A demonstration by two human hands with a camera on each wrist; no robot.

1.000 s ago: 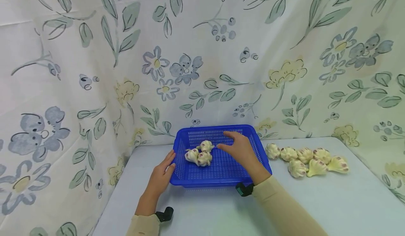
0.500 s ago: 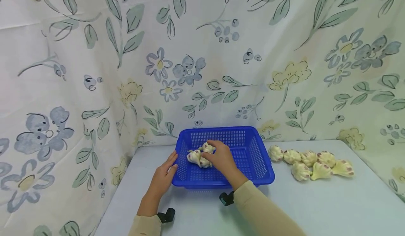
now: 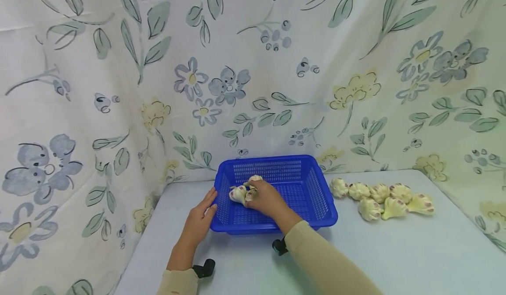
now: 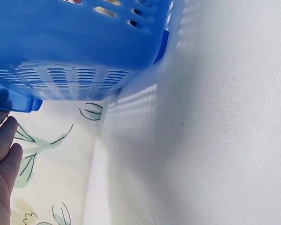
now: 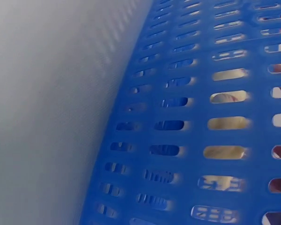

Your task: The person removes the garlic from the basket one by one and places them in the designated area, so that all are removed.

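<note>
In the head view a blue plastic basket (image 3: 272, 222) stands on the table with a few garlic bulbs in its left part. My right hand (image 3: 269, 200) reaches inside and grips the nearest garlic bulb (image 3: 250, 195) between thumb and fingers, covering most of it. Beside that one lie a left garlic bulb (image 3: 237, 194) and a back garlic bulb (image 3: 255, 178). My left hand (image 3: 198, 220) rests against the basket's left rim with its fingers extended; the left wrist view shows its fingertips (image 4: 8, 129) at the rim. Only the perforated basket wall (image 5: 192, 112) fills most of the right wrist view, hiding the right hand's grip.
Several more garlic bulbs (image 3: 369, 209) lie in two rows on the white table (image 3: 245, 264), right of the basket. A floral cloth (image 3: 253, 124) hangs behind and along the left side.
My right hand has moved left and down inside the basket, and its fingers have closed round the nearest garlic bulb. The left hand stays at the rim.
</note>
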